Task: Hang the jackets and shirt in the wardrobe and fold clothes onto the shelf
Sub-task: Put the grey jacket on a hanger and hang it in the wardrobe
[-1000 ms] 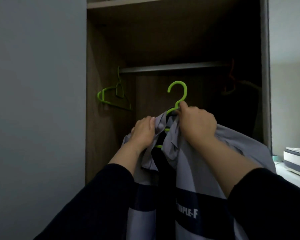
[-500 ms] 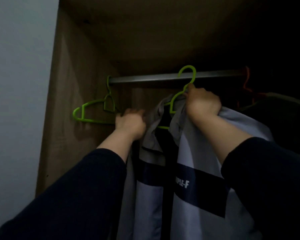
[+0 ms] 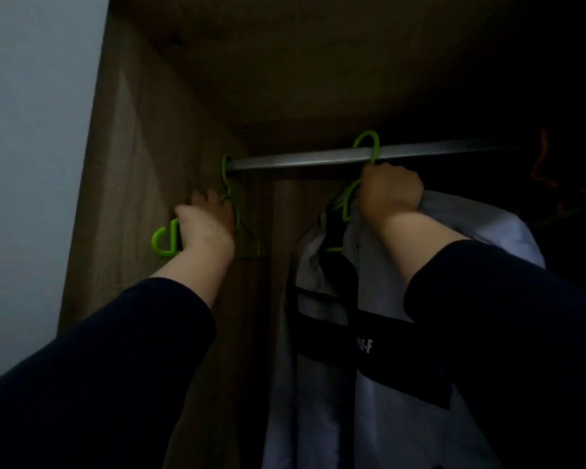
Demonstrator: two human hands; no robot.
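A grey jacket (image 3: 345, 411) with a dark band and white lettering hangs on a green hanger (image 3: 369, 147) whose hook sits over the metal wardrobe rail (image 3: 301, 159). My right hand (image 3: 389, 191) is closed around that hanger's neck and the jacket's collar, just under the rail. My left hand (image 3: 203, 225) is at the left end of the rail, its fingers on an empty green hanger (image 3: 163, 242) that hangs against the wardrobe's side wall; I cannot tell how firmly it grips.
The wooden side wall (image 3: 126, 164) of the wardrobe is close on the left, the shelf underside (image 3: 318, 62) just above the rail. At the far right an orange hanger (image 3: 542, 164) carries dark clothing in shadow. A pale room wall (image 3: 31, 130) lies left.
The jacket's hanger rose and its hook went over the rail. My left hand let go of the jacket and moved left onto the empty green hanger. The view moved closer.
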